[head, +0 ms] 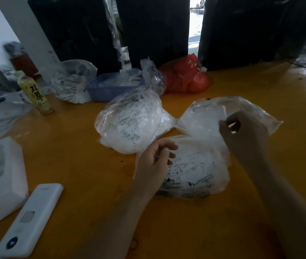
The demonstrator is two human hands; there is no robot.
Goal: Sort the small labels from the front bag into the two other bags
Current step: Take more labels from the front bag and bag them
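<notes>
The front bag (pixel 197 176), clear plastic with small white size labels inside, lies on the orange table (pixel 77 165). My left hand (pixel 154 159) is at its left rim, fingers curled on the plastic edge. The left bag (pixel 129 126) behind it bulges with labels. The right bag (pixel 208 116) is nearly flat, with few labels showing. My right hand (pixel 242 133) hovers over the right bag and pinches a small white label (pixel 232 126) between thumb and fingers.
A white remote-like device (pixel 28 219) lies at the front left beside a white foam package (pixel 0 176). Further back stand a yellow drink bottle (pixel 36 94), a blue tray (pixel 111 88), another clear bag (pixel 71 81) and a red bag (pixel 186 75).
</notes>
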